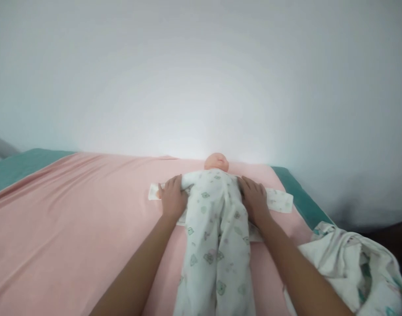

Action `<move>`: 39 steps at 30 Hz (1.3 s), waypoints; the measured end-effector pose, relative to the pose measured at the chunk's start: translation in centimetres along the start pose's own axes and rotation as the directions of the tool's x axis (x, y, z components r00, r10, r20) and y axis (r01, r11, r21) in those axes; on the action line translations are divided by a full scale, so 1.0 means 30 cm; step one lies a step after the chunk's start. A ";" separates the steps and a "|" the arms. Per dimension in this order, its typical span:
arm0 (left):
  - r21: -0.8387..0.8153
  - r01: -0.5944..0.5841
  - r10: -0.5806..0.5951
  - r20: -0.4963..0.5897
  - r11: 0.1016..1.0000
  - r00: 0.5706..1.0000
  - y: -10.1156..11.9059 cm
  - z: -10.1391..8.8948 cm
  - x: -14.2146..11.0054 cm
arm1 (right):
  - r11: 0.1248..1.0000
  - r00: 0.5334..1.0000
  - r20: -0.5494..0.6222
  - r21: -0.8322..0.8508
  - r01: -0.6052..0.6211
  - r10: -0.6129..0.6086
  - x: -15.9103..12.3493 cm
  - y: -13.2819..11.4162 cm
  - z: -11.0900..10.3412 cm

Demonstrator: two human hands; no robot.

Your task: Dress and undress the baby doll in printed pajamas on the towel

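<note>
The left hand (172, 197) and the right hand (255, 197) are placed at opposite sides of a printed white garment (217, 219), fingers extended; whether fabric is gripped by either cannot be told. The garment is positioned between both hands, with a doll's head (216, 162) exposed at its far end, near the far edge of a pink sheet (72, 237). Outside each hand, a white sleeve end (280, 200) is exposed. Crumpled white cloth (342, 259) is located toward the sheet's near right corner.
</note>
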State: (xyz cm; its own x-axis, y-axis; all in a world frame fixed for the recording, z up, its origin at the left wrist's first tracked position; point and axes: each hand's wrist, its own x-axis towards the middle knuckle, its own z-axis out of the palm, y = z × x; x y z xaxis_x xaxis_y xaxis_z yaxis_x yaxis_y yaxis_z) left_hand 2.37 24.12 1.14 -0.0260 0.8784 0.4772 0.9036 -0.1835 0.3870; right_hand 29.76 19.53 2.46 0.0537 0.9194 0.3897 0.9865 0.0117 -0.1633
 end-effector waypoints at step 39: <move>0.190 -0.675 0.413 0.664 0.713 0.623 0.621 -0.112 0.301 | 0.311 0.772 0.036 0.903 -0.297 0.634 0.037 0.177 -0.023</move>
State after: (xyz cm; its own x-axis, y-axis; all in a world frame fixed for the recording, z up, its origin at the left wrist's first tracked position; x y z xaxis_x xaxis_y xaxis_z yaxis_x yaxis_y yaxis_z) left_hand 17.55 27.14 15.31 0.6410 0.7646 -0.0672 0.7429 -0.6400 -0.1963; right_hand 35.16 20.35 2.65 0.6615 0.7316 0.1647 0.1508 0.0854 -0.9849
